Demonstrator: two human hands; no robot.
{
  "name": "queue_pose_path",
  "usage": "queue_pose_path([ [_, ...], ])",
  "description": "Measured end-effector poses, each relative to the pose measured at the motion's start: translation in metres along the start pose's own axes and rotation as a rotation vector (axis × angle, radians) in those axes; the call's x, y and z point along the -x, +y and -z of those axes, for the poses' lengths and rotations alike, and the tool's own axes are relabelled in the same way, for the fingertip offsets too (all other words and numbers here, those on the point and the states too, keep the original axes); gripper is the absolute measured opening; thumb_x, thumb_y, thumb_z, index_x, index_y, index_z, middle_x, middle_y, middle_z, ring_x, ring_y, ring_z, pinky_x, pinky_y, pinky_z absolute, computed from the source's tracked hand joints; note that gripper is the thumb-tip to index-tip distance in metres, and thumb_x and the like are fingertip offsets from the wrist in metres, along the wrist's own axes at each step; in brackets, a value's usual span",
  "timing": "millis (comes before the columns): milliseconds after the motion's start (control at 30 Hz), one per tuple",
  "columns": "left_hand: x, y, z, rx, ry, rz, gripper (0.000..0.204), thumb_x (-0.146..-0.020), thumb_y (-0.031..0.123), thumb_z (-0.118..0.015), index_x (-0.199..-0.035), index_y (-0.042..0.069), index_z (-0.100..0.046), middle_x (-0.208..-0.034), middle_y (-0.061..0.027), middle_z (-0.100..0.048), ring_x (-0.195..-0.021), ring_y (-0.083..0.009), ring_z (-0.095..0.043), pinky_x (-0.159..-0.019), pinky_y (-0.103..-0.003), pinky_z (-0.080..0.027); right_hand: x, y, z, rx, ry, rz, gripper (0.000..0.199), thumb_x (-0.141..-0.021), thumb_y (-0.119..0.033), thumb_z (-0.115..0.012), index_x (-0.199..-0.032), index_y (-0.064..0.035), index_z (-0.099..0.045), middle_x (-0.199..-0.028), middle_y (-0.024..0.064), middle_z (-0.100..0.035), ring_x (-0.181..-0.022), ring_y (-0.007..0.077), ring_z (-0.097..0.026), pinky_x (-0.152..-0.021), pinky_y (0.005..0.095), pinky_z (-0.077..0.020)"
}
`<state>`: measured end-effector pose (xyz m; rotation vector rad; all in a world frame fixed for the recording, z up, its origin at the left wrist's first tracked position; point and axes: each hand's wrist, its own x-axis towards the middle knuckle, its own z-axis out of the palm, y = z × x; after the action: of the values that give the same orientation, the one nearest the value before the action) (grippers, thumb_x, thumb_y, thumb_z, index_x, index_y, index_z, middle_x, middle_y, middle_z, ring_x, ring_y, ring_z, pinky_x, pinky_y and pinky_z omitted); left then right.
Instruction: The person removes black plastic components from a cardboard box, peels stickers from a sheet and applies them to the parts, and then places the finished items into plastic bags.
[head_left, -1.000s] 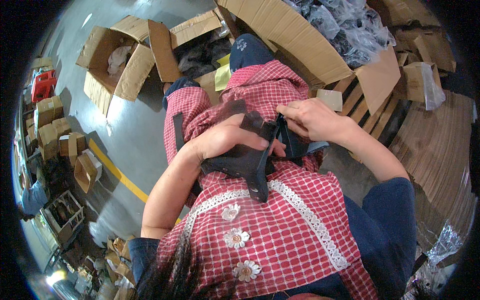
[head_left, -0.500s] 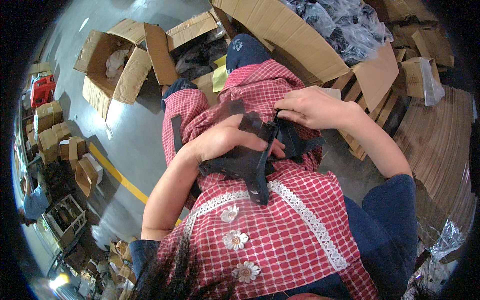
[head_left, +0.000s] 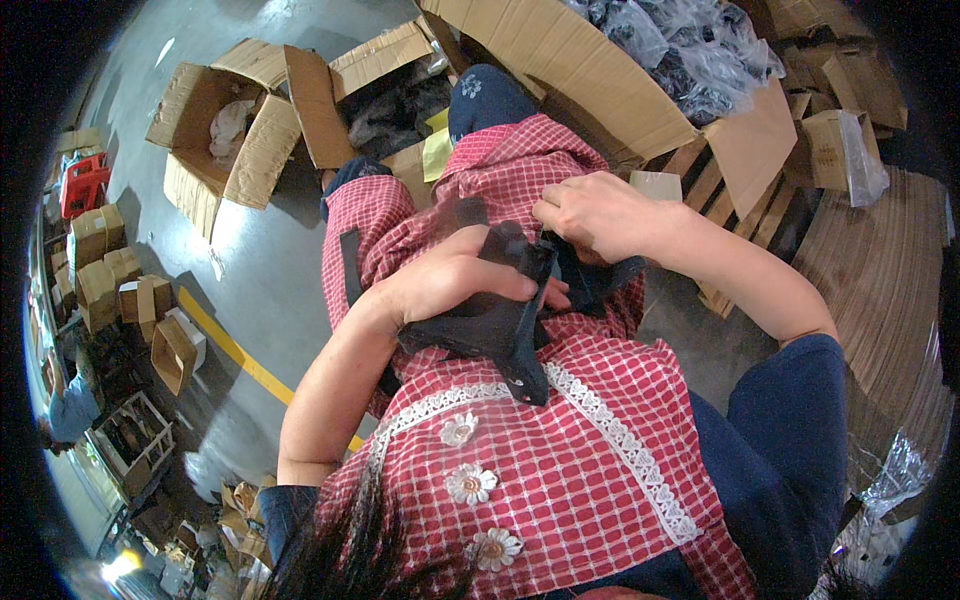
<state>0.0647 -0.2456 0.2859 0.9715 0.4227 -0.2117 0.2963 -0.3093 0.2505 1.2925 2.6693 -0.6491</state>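
Across my lap lies a black fabric piece with straps (head_left: 450, 333); its exact kind is not clear. My left hand (head_left: 445, 280) is closed around its middle, the thumb on top and some fingertips showing through from underneath. At the far edge of that piece, my right hand (head_left: 600, 215) pinches a thin dark part, with its fingertips pressed together. One black strap end hangs toward my chest over the red checked apron (head_left: 560, 460). Part of the fabric under my right hand is hidden.
Open cardboard boxes (head_left: 225, 135) stand beyond my knees, one holding dark bagged items. A large carton of plastic-wrapped dark goods (head_left: 690, 60) sits on a wooden pallet (head_left: 715, 200) at the far right. Stacked flat cardboard (head_left: 880, 300) is at right. A person (head_left: 72, 405) is at far left.
My right hand has shifted slightly left and its wrist has turned, with the fingers curling down more over the black piece. My left hand keeps its hold almost unmoved.
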Motion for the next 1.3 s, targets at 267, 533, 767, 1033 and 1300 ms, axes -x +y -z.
queue_pose_path([
  [267,-0.005,-0.008,0.002,-0.073,-0.012,-0.041,0.032,-0.086,0.012,-0.063,-0.112,-0.005,-0.070,-0.108,-0.0127,-0.073,-0.100,-0.0174,-0.067,-0.093,-0.029,-0.049,0.001,0.007,-0.015,-0.026,0.148,0.057,0.035,-0.067,-0.011,-0.071,-0.097,-0.0032,-0.055,-0.092,0.0143,-0.060,-0.089,0.0362,-0.065,-0.074,0.0448,-0.0542],
  [533,-0.003,-0.007,-0.001,-0.023,-0.027,-0.117,0.030,-0.087,0.009,-0.062,-0.111,-0.008,-0.069,-0.109,-0.0145,-0.073,-0.102,-0.0198,-0.067,-0.095,-0.032,-0.050,0.008,0.012,0.001,-0.228,0.194,0.000,0.021,-0.087,-0.014,-0.066,-0.104,-0.0041,-0.061,-0.098,0.0145,-0.065,-0.089,0.0372,-0.065,-0.074,0.0443,-0.0533],
  [767,0.002,-0.013,0.000,0.015,-0.058,-0.147,0.023,-0.087,0.005,-0.063,-0.104,-0.009,-0.069,-0.111,-0.0191,-0.071,-0.104,-0.0252,-0.068,-0.095,-0.035,-0.052,0.038,-0.009,0.002,-1.072,0.205,-0.338,0.048,-0.088,-0.014,-0.074,-0.131,-0.0066,-0.053,-0.095,0.0036,-0.059,-0.088,0.0110,-0.058,-0.075,0.0278,-0.0502],
  [1033,0.006,-0.021,0.004,0.092,-0.109,-0.237,0.021,-0.091,0.006,-0.060,-0.106,-0.008,-0.062,-0.110,-0.0228,-0.070,-0.111,-0.0306,-0.066,-0.104,-0.039,-0.043,0.044,-0.047,0.005,-1.147,0.483,-0.454,0.055,-0.084,0.002,-0.069,-0.133,-0.0086,-0.047,-0.103,0.0021,-0.057,-0.091,0.0079,-0.056,-0.074,0.0238,-0.0493],
  [1300,0.003,-0.016,0.006,0.002,-0.157,-0.325,0.014,-0.089,0.009,-0.060,-0.092,-0.005,-0.064,-0.108,-0.0229,-0.071,-0.112,-0.0317,-0.065,-0.116,-0.044,-0.029,0.049,-0.059,0.013,-0.956,0.631,-0.449,0.053,-0.076,-0.003,-0.070,-0.127,-0.0050,-0.054,-0.115,0.0138,-0.063,-0.099,0.0276,-0.066,-0.084,0.0358,-0.0536],
])
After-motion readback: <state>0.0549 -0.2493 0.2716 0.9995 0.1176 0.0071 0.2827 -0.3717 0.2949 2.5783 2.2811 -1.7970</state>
